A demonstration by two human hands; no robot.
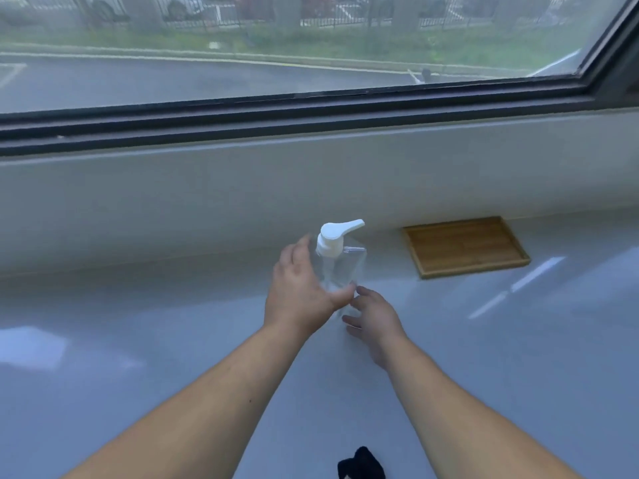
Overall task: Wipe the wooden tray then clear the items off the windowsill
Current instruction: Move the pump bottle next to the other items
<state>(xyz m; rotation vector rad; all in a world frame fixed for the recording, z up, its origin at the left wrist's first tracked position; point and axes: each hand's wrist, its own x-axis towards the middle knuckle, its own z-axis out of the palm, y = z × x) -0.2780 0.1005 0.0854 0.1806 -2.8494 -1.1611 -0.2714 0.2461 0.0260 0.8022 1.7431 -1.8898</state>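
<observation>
A clear plastic pump bottle (340, 257) with a white pump head stands upright on the glossy grey-white windowsill (173, 340), near the middle. My left hand (301, 292) wraps around the bottle's left side, thumb across its lower front. My right hand (375, 319) rests low at the bottle's base on the right, fingers spread and touching it. An empty wooden tray (465, 247) lies flat to the right of the bottle, against the sill's back wall. A black cloth (361, 464) lies at the bottom edge between my forearms.
The sill's pale back wall (207, 195) rises behind the bottle, with the dark window frame (311, 112) and glass above it. The frame's corner stands at the far right.
</observation>
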